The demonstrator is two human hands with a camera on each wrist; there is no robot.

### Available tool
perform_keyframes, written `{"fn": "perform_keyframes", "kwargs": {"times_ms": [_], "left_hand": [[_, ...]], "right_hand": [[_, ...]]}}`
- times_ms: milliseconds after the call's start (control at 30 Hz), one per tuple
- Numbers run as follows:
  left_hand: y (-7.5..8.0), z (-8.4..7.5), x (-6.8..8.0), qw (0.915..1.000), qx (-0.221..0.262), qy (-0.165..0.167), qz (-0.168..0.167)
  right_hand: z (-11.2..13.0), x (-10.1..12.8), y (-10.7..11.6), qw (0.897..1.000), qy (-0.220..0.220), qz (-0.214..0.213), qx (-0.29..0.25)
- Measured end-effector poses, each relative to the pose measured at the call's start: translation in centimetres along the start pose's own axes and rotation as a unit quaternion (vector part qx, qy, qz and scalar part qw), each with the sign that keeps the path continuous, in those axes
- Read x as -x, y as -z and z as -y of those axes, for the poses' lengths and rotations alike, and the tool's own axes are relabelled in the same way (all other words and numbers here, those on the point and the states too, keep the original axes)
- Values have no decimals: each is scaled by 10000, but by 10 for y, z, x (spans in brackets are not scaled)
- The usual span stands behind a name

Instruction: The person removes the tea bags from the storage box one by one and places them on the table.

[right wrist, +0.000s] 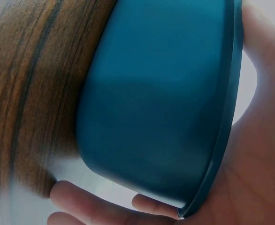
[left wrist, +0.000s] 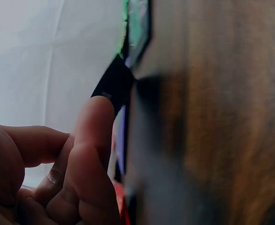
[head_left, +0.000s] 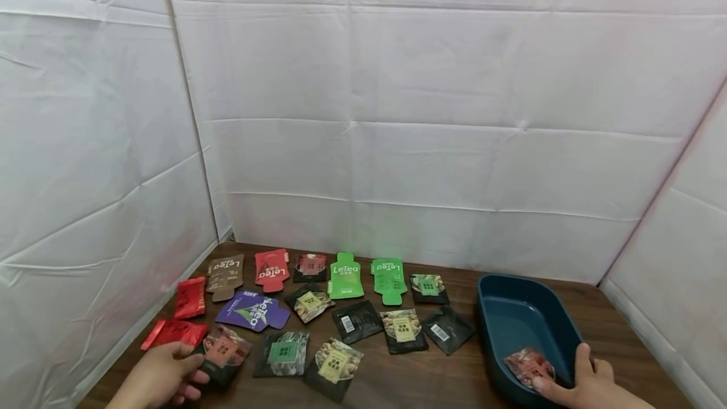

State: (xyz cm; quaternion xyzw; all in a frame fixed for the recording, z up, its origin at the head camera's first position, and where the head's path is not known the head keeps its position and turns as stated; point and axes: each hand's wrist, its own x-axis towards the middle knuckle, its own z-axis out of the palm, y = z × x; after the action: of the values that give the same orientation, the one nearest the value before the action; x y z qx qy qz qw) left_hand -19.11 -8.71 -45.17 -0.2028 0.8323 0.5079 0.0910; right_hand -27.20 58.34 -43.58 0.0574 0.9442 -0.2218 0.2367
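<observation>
At the near left, my left hand (head_left: 161, 376) pinches the edge of a black sachet with a red label (head_left: 226, 353). In the left wrist view this dark sachet (left wrist: 113, 82) is tilted, with its far end close to the tabletop. Far to the right, my right hand (head_left: 593, 385) grips the near right corner of a deep blue tray (head_left: 490, 339), its thumb over the rim. The right wrist view has the fingers round the outside of the tray wall (right wrist: 151, 103). Inside the tray, near the thumb, lies another sachet with a red label (head_left: 529, 366).
Red packets (head_left: 190, 297) lie beside the left hand. A purple packet (head_left: 252, 311), a brown one (head_left: 225, 275), green ones (head_left: 345, 276) and several black sachets (head_left: 358, 321) spread across the wooden table (head_left: 431, 377). White cloth walls (head_left: 426, 112) enclose the back and sides.
</observation>
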Motion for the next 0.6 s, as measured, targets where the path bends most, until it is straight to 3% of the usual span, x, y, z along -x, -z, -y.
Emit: {"fn": "perform_keyframes", "kwargs": {"times_ms": [400,600], "left_hand": [[-8,-5,1,9990,-389,96,-204],[-14,-26,7,9964,-761,-186,-310]], "right_hand": [[2,1,0,9999,97,-19,98],[1,1,1,9993,299,79,-195]]}}
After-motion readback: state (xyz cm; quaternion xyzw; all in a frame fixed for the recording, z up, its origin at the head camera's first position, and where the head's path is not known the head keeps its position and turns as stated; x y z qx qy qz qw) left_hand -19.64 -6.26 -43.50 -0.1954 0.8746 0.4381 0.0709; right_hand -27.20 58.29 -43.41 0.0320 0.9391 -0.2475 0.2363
